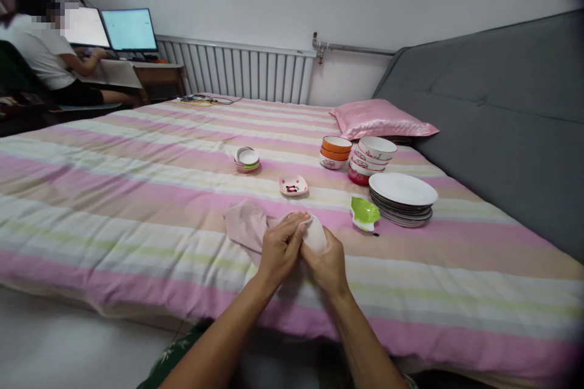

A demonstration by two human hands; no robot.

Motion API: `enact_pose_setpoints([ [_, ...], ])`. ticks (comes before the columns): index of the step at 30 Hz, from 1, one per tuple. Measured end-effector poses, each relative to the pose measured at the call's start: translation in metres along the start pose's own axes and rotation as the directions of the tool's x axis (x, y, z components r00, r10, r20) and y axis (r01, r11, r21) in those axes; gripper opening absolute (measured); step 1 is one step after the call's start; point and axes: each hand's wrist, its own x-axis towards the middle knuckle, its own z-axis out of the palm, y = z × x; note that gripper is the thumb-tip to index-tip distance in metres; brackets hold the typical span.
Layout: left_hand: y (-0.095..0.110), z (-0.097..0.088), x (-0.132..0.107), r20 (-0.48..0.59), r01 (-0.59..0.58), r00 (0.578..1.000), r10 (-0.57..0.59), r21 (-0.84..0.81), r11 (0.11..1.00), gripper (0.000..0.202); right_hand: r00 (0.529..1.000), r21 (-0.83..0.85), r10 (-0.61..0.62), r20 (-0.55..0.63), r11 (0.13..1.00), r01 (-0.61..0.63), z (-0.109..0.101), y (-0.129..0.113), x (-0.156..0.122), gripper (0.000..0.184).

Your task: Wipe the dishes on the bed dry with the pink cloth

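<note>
Both my hands meet over the near part of the striped bed (114,206). My right hand (329,261) is closed round a small white dish (314,234), held on edge. My left hand (281,249) presses a pale pink cloth (246,225) against that dish, fingers curled over its rim. The rest of the cloth trails on the bedcover to the left of my hands.
On the bed beyond my hands lie a green leaf-shaped dish (364,213), a small square patterned dish (292,185), a stack of small saucers (247,159), orange bowls (336,151), white bowls (375,158), stacked plates (402,197) and a pink pillow (381,118). A person sits at a desk (45,55) far left.
</note>
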Motion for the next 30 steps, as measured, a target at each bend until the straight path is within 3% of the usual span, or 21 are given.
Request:
enact_pose_setpoints([
  [6,0.002,0.005,-0.004,0.034,-0.129,0.991,0.128,0.046,0.991,0.029,0.998,-0.016,-0.057,-0.008,0.998,0.057,0.001,0.006,0.0,0.027],
  [11,0.003,0.006,-0.005,0.087,-0.277,0.959,0.27,0.081,0.957,0.031,0.995,0.04,-0.093,0.017,0.995,0.092,0.001,-0.003,-0.002,0.031],
  [15,0.004,0.004,-0.005,0.112,-0.294,0.952,0.285,0.071,0.953,0.033,0.993,0.072,-0.115,0.011,0.991,0.114,0.002,-0.007,-0.003,0.029],
  [22,0.003,-0.003,0.002,0.056,-0.143,0.988,0.141,0.027,0.989,0.031,1.0,0.149,-0.007,-0.003,0.989,0.008,0.001,-0.003,-0.002,0.037],
  [30,-0.002,-0.008,0.005,0.032,0.153,0.988,-0.15,-0.18,0.972,0.032,0.995,0.45,0.096,-0.016,0.89,-0.079,-0.001,-0.001,0.002,0.046],
])
